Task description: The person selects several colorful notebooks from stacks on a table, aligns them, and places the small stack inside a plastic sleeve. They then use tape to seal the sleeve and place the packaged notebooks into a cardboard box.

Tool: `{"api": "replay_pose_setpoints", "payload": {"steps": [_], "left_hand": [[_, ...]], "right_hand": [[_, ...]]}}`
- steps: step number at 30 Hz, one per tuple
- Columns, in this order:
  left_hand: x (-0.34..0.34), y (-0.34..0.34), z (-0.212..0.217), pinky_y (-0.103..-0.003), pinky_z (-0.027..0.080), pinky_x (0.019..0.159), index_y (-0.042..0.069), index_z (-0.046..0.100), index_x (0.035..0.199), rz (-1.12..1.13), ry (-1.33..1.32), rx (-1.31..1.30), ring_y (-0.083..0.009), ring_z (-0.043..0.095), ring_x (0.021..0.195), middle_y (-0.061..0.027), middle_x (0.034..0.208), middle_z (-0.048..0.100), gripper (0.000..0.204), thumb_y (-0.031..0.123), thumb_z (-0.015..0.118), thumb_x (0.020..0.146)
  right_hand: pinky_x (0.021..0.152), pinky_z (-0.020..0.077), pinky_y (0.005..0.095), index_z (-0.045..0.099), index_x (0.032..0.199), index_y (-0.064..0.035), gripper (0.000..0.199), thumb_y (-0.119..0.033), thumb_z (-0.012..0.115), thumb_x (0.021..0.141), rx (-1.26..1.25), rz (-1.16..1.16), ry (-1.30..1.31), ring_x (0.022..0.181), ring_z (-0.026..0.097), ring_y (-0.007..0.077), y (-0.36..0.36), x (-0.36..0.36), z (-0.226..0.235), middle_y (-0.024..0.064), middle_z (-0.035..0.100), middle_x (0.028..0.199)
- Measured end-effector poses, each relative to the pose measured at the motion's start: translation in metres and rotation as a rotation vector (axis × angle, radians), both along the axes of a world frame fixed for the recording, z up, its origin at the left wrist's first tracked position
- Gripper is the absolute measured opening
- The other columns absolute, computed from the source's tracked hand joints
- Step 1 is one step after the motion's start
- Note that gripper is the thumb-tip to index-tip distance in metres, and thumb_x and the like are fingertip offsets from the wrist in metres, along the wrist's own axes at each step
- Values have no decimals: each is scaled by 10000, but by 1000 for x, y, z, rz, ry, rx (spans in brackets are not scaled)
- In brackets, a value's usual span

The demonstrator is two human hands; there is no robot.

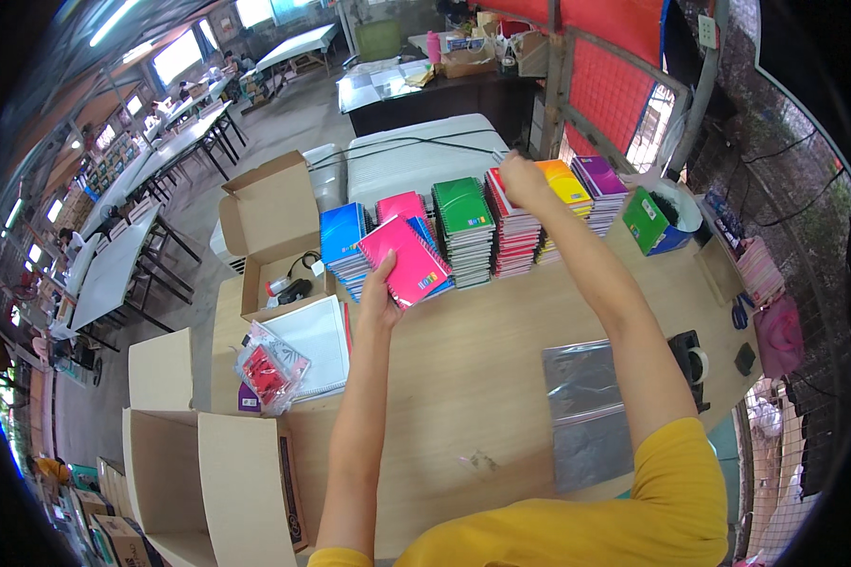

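My left hand (381,295) is closed on a pink spiral notebook (408,262), tilted above the front of the stacks. Blue covers show under its right side; whether they are in my grip I cannot tell. At the far end of a red notebook stack (513,227), my right hand (527,184) is closed at the top red notebook (497,193), its fingertips partly hidden. Along the row stand a blue stack (343,246), a pink notebook stack (400,205), a green stack (463,227), a yellow stack (564,184) and a purple stack (599,184).
Open cardboard boxes stand at left (272,203) and near left (203,472). White sheets (307,345) and a plastic packet (269,369) lie beside them. Clear plastic sleeves (586,416), a tape dispenser (688,364) and a green box (649,222) are at right.
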State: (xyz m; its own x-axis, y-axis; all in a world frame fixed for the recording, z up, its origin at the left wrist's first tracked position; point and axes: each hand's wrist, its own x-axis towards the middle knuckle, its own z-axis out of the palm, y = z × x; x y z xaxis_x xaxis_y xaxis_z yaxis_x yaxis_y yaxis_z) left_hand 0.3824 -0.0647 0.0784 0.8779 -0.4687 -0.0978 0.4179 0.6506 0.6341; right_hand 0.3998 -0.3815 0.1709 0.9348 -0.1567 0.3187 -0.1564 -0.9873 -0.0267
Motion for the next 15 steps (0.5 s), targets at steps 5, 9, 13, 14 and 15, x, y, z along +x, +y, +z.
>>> {"api": "replay_pose_setpoints", "payload": {"steps": [5,9,13,14,15], "left_hand": [[-29,7,-5,-430,557,908,25,494,1272,-117,74,39,-263,645,1061,-139,1202,615,387,273,559,982],[-66,-16,3,-432,560,889,19,510,1259,-499,186,-284,-257,640,1071,-143,1208,619,410,315,555,978],[-89,-20,-57,-437,558,882,14,536,1237,-321,161,-212,-260,651,1050,-161,1192,634,380,266,562,953],[-94,-21,-64,-434,557,884,11,540,1232,-375,202,-218,-262,655,1042,-164,1183,639,368,242,562,946],[-99,-23,-67,-431,556,887,8,544,1226,-429,241,-224,-263,658,1035,-166,1174,644,358,219,561,938]], "right_hand": [[740,560,427,646,1143,-49,439,-27,666,705,268,527,-338,865,683,379,25,-67,50,180,692,994],[936,490,434,671,1112,-90,435,25,644,693,450,1143,-75,1080,618,279,64,-114,-7,90,665,1161],[1053,393,457,679,1107,-93,428,11,656,692,155,1119,-85,1171,573,269,77,-147,-33,66,648,1199],[1067,379,463,677,1108,-92,432,11,653,690,89,1082,-120,1173,573,265,74,-150,-38,59,644,1209],[1067,381,454,673,1113,-87,436,-2,659,686,98,1042,-95,1171,574,266,70,-152,-37,63,642,1213]]}}
